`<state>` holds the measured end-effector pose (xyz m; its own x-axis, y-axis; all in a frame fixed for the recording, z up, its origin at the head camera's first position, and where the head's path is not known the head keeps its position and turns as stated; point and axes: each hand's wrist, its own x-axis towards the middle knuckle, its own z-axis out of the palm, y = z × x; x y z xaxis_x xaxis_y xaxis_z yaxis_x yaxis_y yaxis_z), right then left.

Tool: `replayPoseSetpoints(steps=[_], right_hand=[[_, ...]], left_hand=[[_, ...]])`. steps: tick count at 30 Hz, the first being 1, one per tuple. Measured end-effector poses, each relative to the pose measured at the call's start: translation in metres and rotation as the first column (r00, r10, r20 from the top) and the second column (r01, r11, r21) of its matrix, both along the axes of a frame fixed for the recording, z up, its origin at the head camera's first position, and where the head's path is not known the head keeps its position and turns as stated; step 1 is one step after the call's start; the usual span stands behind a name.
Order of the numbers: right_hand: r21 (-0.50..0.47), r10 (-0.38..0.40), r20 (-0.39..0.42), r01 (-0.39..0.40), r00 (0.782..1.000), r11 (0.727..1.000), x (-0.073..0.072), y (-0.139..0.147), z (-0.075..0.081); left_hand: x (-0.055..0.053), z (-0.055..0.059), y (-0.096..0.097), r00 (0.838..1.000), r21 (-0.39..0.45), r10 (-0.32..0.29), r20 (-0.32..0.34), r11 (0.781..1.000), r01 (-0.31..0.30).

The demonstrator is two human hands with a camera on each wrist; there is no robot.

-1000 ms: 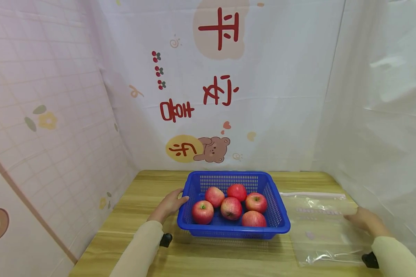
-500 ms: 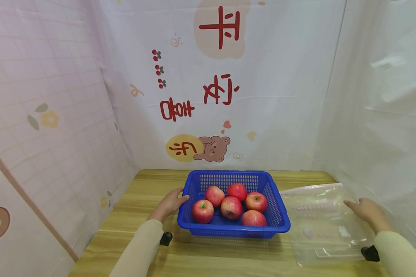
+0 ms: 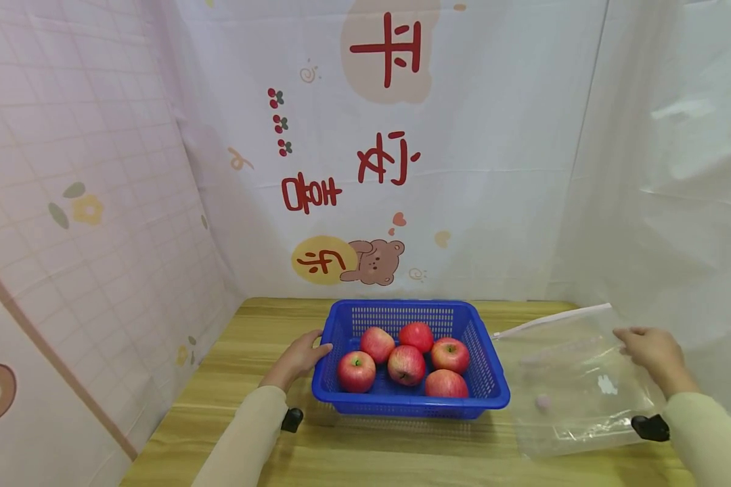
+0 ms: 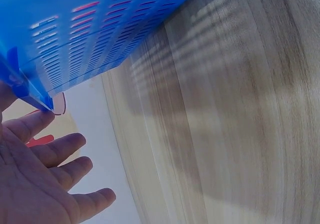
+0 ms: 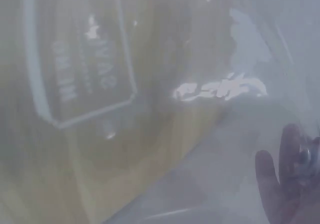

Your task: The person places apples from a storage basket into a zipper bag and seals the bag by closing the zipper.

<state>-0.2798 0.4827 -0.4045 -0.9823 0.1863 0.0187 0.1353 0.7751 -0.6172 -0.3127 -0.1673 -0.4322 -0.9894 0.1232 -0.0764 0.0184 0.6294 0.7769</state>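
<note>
A blue plastic basket (image 3: 411,408) with perforated sides holds several red apples (image 3: 407,366). My left hand (image 3: 298,358) is at its left side, thumb over the rim and index finger against the outside; the other fingers spread away in the left wrist view. A clear zip bag (image 3: 566,385) with a white zip strip lies right of the basket, its right side raised. My right hand (image 3: 654,352) pinches the bag's right edge. In the right wrist view the bag's film fills most of the picture and hazily covers the fingers (image 5: 287,184).
The wood-grain table (image 3: 353,453) carries basket and bag. White printed cloth (image 3: 493,169) hangs behind it and along both sides, close to my right hand. A black wrist device (image 3: 650,427) overlaps the bag's lower right corner.
My right hand has risen and shifted slightly right, lifting the bag's right side off the table so its zip strip now slants upward. The left hand, basket and apples stay put.
</note>
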Motion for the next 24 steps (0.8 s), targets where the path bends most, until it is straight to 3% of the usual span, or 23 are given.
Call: replayPoseSetpoints(steps=[11,18,24], right_hand=[[-0.054,-0.010,-0.169,0.001,0.986,0.999,-0.008,-0.014,0.021],[0.015,-0.023,-0.288,0.029,0.957,0.999,-0.012,-0.031,0.040],[-0.005,-0.075,-0.376,0.079,0.924,0.997,-0.016,-0.046,0.052]], left_hand=[[0.000,-0.001,0.000,1.000,-0.013,0.001,0.002,1.000,-0.001],[0.000,-0.002,-0.001,1.000,0.005,0.008,0.011,1.000,-0.008],[-0.001,-0.003,0.000,1.000,0.018,0.003,0.021,1.000,-0.004]])
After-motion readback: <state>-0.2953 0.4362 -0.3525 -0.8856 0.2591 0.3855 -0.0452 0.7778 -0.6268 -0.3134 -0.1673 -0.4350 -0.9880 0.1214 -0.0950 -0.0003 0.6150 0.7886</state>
